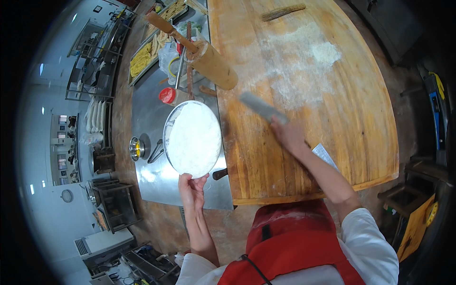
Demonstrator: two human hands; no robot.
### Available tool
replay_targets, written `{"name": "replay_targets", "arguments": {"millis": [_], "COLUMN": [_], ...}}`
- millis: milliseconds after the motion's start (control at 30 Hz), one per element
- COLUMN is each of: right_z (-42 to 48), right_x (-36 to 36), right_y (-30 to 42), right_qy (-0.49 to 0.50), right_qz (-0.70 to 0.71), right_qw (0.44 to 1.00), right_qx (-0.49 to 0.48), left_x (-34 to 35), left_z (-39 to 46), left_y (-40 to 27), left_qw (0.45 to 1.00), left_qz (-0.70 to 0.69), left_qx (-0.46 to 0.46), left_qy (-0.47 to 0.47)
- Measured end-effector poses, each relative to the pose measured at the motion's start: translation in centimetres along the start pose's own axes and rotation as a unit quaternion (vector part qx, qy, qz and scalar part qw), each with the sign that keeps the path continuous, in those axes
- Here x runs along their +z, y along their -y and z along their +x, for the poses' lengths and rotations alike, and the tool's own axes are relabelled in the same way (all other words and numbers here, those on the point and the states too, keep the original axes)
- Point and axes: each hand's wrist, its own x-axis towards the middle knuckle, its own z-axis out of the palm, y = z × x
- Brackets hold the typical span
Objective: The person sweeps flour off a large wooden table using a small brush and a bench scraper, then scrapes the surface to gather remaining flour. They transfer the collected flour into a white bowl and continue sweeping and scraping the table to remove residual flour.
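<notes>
My left hand (pixel 193 185) grips the near rim of a bowl of white flour (pixel 193 140), held above the steel table (pixel 153 181). A flat metal dough scraper (pixel 263 108), blurred, is in my right hand (pixel 286 133) over the wooden worktop (pixel 342 124). Flour (pixel 302 64) is spread thinly across the worktop beyond that hand, with a thicker patch at its right. Under my right forearm lies another flat metal piece (pixel 325 155), partly hidden. Left of the floured area stands a large wooden rolling pin (pixel 213 66) with a long handle.
A small brush of bound bristles (pixel 283 12) lies at the far side. On the steel table are a red-lidded jar (pixel 168 95), tongs (pixel 156 151), a small metal bowl with yolk (pixel 137 149) and trays of dough pieces (pixel 141 60). A dark handle (pixel 220 174) lies near the bowl.
</notes>
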Motion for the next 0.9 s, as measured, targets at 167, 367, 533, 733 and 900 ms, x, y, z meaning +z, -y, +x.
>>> {"name": "replay_targets", "arguments": {"millis": [167, 367, 533, 733, 900], "right_z": [-7.7, -3.0, -7.9, -5.4, -1.5], "right_x": [1.9, 2.1, 3.0, 4.2, 2.8], "right_y": [4.0, 4.7, 5.2, 1.4, 1.1], "right_qy": [0.165, 0.167, 0.082, 0.051, 0.02], "right_qz": [-0.086, -0.067, -0.075, -0.249, -0.219], "right_qw": [0.953, 0.982, 0.981, 0.93, 0.97], "right_qx": [-0.24, -0.064, -0.159, -0.267, -0.105], "left_x": [-0.6, -1.6, -1.4, -1.3, -0.8], "left_z": [-0.4, -1.0, -1.9, -2.7, -3.2], "left_y": [-0.1, 0.8, 1.6, 1.4, 1.3], "left_qw": [1.0, 1.0, 1.0, 1.0, 1.0], "left_qz": [-0.008, 0.011, -0.012, -0.007, -0.017], "left_qx": [0.011, -0.006, -0.004, -0.01, 0.0], "left_qy": [-0.004, 0.012, 0.014, 0.008, -0.005]}}
